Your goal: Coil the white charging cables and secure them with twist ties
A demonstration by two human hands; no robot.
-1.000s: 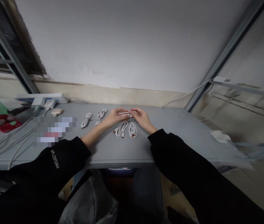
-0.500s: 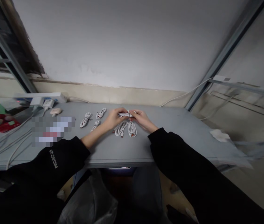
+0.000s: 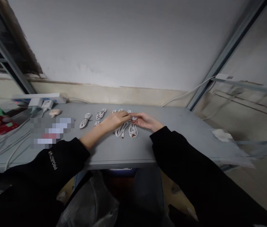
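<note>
Over the middle of the grey table, a coiled white cable (image 3: 133, 118) with a dark tie round it is pinched between the fingertips of my two hands. My left hand (image 3: 117, 120) comes at it from the left, its fingers covering much of the coil. From the right, my right hand (image 3: 145, 120) grips the other end. Just in front lie a loose white cable (image 3: 121, 129) and another coil (image 3: 133, 130) with an orange-brown plug. Several more coils, partly hidden, lie behind my hands. To the left are a tied coil (image 3: 85, 121) and a second one (image 3: 101, 114).
A white power strip (image 3: 59, 98) with plugged-in adapters stands at the back left of the table (image 3: 171, 148). Before it lie a small pale case (image 3: 54, 112), a green and red box (image 3: 0, 118) and trailing cords. A crumpled white tissue (image 3: 221, 135) lies at the right edge.
My hands have turned the held coil, so less of it shows, and the left hand now covers more of it. Coils behind the hands have come into view.
</note>
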